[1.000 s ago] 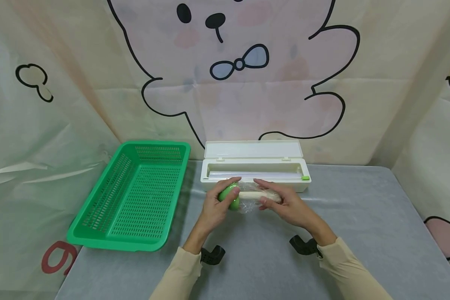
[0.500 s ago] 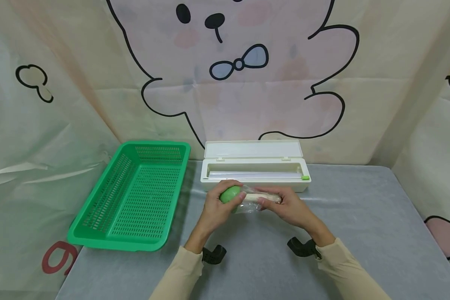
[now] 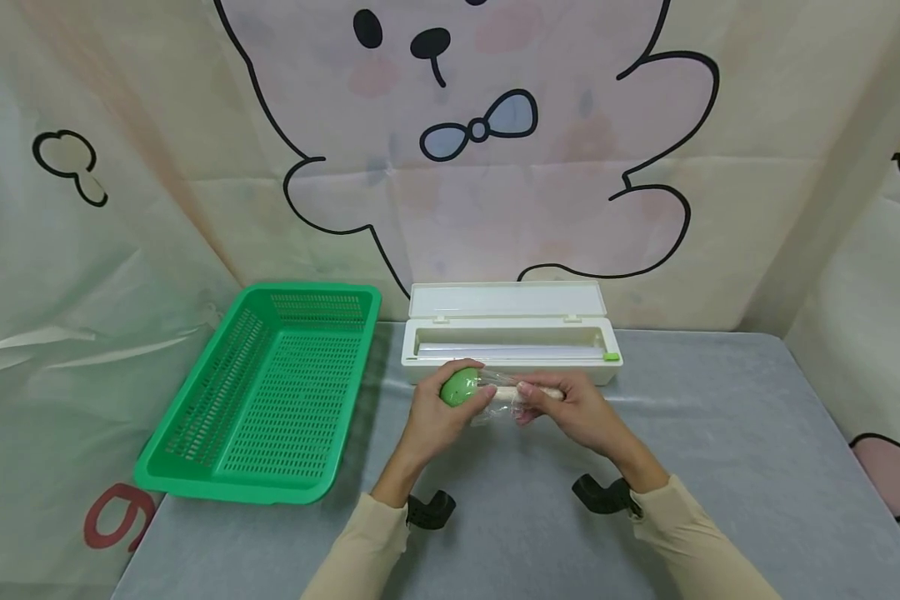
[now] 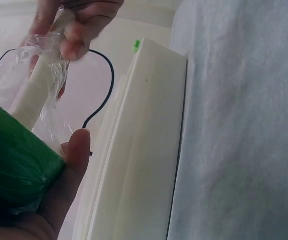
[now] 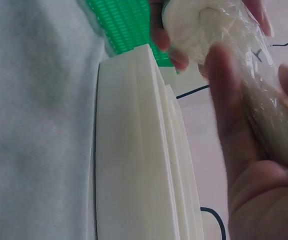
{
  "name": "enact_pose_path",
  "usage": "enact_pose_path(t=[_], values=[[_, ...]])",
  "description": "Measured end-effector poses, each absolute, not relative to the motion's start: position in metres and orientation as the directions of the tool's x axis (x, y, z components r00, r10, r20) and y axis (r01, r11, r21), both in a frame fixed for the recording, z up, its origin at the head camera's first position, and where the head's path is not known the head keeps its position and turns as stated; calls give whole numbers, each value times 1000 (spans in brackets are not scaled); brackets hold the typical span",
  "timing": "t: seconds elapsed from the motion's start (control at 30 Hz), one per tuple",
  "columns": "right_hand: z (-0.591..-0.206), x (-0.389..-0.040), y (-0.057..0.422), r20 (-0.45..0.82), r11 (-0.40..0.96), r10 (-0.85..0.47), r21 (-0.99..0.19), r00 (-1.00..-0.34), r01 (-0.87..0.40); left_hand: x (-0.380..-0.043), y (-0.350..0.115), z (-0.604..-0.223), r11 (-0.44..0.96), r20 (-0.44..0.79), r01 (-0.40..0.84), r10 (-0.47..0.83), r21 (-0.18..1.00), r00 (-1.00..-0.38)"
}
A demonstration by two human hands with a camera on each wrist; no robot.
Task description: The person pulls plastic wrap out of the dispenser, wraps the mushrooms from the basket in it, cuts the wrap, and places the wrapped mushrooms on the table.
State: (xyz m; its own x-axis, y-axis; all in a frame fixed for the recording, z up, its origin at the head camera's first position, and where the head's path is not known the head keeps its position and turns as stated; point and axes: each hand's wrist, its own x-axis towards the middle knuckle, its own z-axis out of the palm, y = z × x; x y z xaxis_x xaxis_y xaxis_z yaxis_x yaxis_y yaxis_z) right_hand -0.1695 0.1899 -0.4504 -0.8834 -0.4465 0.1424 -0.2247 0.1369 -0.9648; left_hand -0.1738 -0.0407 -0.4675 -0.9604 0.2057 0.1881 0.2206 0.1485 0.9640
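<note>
A mushroom-shaped object with a rounded green head (image 3: 459, 387) and a pale stem (image 4: 33, 95) lies sideways between my hands above the table, in front of a white box. Clear cling film (image 5: 256, 55) is wrapped over it, loose and crinkled around the stem. My left hand (image 3: 432, 417) holds the head, its thumb near where head and stem meet. With thumb and fingers, my right hand (image 3: 581, 417) grips the film-covered stem toward its end. The fingers partly hide the stem in the head view.
Behind the hands stands the white cling film dispenser (image 3: 412, 367), lid (image 3: 506, 300) raised, with a roll (image 3: 495, 352) inside and a green slider (image 3: 611, 356) at its right. A green slotted basket (image 3: 322, 492) sits at the left on the grey-covered table (image 3: 720, 433). A printed curtain hangs behind.
The right thumb and fingers have shifted along the stem, and the film there looks gathered closer. The green head has moved slightly to the right; the left hand keeps holding it.
</note>
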Motion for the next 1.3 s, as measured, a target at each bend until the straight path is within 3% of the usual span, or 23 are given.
enact_pose_path(t=[0.33, 0.77, 1.03, 1.3], values=[[-460, -170, 192, 232, 124, -457, -939, -859, -320, -173, -39, -469, 164, 117, 145, 168, 976, -979], [-472, -165, 201, 160, 148, -427, -959, -890, -243, -173, -40, -482, 204, 97, 142, 216, 969, -972], [-500, -164, 212, 76, 358, -418, -902, -905, -241, -172, -39, -510, 320, 77, 171, 287, 932, -955], [-520, -159, 227, 34, 367, -415, -908, -909, -201, -170, -36, -526, 368, 18, 156, 352, 917, -936]])
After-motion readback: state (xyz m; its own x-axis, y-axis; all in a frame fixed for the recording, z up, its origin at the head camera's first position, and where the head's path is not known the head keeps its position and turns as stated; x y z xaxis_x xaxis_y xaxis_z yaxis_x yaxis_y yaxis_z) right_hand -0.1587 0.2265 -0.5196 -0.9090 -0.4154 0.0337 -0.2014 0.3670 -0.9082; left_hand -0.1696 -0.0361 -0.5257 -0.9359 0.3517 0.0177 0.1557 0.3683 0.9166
